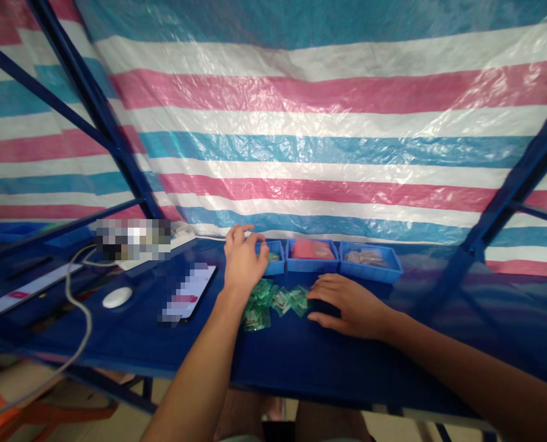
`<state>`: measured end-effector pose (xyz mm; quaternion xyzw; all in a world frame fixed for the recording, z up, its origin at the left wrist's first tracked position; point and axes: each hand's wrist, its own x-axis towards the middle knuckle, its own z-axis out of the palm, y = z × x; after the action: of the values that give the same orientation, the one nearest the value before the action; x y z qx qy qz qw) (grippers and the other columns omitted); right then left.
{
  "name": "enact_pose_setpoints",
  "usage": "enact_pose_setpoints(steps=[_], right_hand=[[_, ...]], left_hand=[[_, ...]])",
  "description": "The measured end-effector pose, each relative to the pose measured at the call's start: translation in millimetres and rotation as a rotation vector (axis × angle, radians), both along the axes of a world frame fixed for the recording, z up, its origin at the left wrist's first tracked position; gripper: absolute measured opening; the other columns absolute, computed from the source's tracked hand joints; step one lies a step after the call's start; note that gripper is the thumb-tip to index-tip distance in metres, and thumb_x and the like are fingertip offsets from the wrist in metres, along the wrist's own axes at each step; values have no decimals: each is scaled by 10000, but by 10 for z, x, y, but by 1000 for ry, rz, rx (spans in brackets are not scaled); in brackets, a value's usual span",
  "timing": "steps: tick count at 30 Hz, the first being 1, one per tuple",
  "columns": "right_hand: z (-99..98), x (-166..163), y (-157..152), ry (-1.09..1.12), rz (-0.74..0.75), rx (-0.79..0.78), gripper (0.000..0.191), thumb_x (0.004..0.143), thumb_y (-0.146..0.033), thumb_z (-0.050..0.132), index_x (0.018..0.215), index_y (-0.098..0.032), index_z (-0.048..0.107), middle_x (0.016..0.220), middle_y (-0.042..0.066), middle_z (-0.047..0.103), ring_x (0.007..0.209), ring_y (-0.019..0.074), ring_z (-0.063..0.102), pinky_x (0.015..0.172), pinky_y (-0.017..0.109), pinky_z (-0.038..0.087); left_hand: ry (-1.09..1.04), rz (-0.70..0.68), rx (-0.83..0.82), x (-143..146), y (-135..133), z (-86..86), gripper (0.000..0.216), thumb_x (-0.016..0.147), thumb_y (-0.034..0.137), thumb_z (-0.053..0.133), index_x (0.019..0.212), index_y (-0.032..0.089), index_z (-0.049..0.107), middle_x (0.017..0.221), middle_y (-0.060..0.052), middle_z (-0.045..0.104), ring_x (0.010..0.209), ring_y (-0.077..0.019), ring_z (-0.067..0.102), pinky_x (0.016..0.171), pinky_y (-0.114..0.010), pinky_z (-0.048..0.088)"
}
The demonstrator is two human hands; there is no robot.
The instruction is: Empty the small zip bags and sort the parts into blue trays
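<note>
Several small green-tinted clear packets (pixel 257 313) lie in a loose pile on the blue table. My left hand (pixel 244 258) hovers beside the left blue bin (pixel 275 265), fingers apart, with nothing visible in it. That bin holds greenish contents, partly hidden by the hand. At the right end of the pile, my right hand (pixel 347 306) rests low with its fingers spread, the fingertips near or touching a green packet (pixel 298 299). A middle blue bin (pixel 312 265) contains pink packets (pixel 307 248). In the right blue bin (pixel 372 270) are small clear bags with brownish contents.
A phone (pixel 194 291), a white mouse (pixel 117 298) and a white cable (pixel 89 325) are on the left of the blue table (pixel 291 362). Blue metal frame bars (pixel 508 190) stand at both sides. Striped plastic sheeting (pixel 323 147) hangs behind. Part of another person shows at lower left.
</note>
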<state>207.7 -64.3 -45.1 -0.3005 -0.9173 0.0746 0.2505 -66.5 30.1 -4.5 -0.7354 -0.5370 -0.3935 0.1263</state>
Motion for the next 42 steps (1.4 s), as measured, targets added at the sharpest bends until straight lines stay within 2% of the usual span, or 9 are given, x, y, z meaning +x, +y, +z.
enact_pose_setpoints(steps=[6,9,13,16,22,30,34,38,42], right_hand=[[-22,23,23,23,93,-20,459,1013,-409,689,1438,-240,649,1460,132,673,1357,286,620,1173,466,494],[-37,30,46,0,62,-23,393,1042,-362,645,1412,-233,664,1325,117,744,1235,264,686,1114,442,534],[-5,98,41,-23,23,-3,309,1051,-295,598,1331,-240,717,1163,100,775,1100,249,713,1034,427,560],[30,152,17,-10,17,-30,321,1010,-366,670,1300,-245,736,1121,103,753,1075,265,697,1004,439,570],[12,179,22,97,36,-140,346,926,-402,788,1232,-250,729,1437,135,642,1373,319,577,1172,517,472],[-8,162,37,131,-35,-112,194,971,-255,688,1163,-244,708,1136,80,760,1073,257,707,996,424,557],[-34,195,75,163,-110,-105,181,989,-189,582,1074,-241,733,1030,62,780,958,245,727,916,415,565],[-85,225,156,511,-231,-315,132,992,-340,640,1055,-249,712,998,54,794,911,248,758,853,410,594],[-128,247,227,827,-258,-548,280,929,-494,740,1041,-242,691,899,26,780,785,218,753,783,387,612]], left_hand=[[-26,-440,67,242,-116,27,164,1016,212,554,1044,209,715,1212,-89,693,1232,-259,604,1151,-471,464],[-7,-621,15,370,-207,23,167,1038,221,542,1058,202,707,1127,-84,717,1127,-240,642,1062,-432,507],[49,-745,-62,500,-305,3,184,1054,248,533,1065,204,711,1070,-89,736,1072,-248,665,1036,-432,510],[81,-776,-103,562,-344,-20,207,1067,255,512,1045,203,711,1036,-83,746,1053,-244,674,1054,-428,496],[77,-758,-133,594,-362,-46,249,1077,278,493,1035,204,727,1040,-93,740,1060,-248,667,1044,-424,499],[58,-771,-155,608,-362,-92,250,1074,301,513,1044,205,741,1053,-94,750,1084,-247,681,1033,-400,517],[21,-798,-248,619,-386,-109,252,1058,349,569,1171,204,741,1179,-97,769,1140,-248,700,1043,-384,528],[-90,-863,-401,645,-409,-123,329,1009,386,663,1296,235,719,1277,-72,773,1136,-235,736,1018,-351,555],[-183,-861,-508,683,-395,-165,386,941,306,731,1318,224,712,1198,-61,801,986,-217,776,891,-312,593]])
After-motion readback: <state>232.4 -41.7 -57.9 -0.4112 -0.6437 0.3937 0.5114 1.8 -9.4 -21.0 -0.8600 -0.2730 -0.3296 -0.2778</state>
